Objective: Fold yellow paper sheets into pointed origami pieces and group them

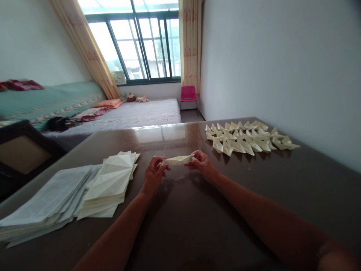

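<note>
A cream folded paper boat is stretched lengthwise between my hands, a little above the brown tabletop. My left hand pinches its left end, and my right hand pinches the right end. Both sets of fingers are closed and cover the tips of the paper. To the left of my left hand lies a pile of creased cream paper sheets. Beyond my right hand, several finished-looking paper boats stand close together in rows.
The glossy brown table spreads under my arms. At its left edge sits a stack of printed papers, partly under the creased sheets. Behind the table are a bed, a pink chair and a window. A white wall runs along the right.
</note>
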### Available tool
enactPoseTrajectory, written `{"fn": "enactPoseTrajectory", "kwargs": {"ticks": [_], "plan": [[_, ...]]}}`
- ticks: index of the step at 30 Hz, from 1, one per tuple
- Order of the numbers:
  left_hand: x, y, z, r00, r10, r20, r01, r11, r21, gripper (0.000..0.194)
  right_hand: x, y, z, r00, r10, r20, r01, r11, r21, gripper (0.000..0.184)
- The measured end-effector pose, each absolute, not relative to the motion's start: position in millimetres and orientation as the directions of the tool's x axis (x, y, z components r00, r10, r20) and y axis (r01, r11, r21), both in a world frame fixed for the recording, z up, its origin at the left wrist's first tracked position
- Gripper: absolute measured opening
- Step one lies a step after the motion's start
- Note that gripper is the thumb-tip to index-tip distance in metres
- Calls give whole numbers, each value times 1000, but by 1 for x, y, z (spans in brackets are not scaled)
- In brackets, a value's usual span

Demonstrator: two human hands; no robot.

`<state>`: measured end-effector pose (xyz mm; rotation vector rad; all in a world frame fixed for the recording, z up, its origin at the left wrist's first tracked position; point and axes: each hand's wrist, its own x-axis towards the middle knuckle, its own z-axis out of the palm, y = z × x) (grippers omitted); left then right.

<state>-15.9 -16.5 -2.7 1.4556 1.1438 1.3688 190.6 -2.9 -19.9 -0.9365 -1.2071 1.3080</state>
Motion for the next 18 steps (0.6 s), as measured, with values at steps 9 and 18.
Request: {"fn": "enactPoseTrajectory", "kwargs": {"ticks": [9, 18], "plan": [[-10, -16, -14, 279, 955, 102, -8, -104, 995, 71, 187, -9, -21, -152, 950, 272, 101, 289, -952, 12], [-5, -23, -7, 199, 976, 90, -74, -77, 994, 39, 187, -10, -20, -232, 943, 239, -10, 244, -970, 14]]}}
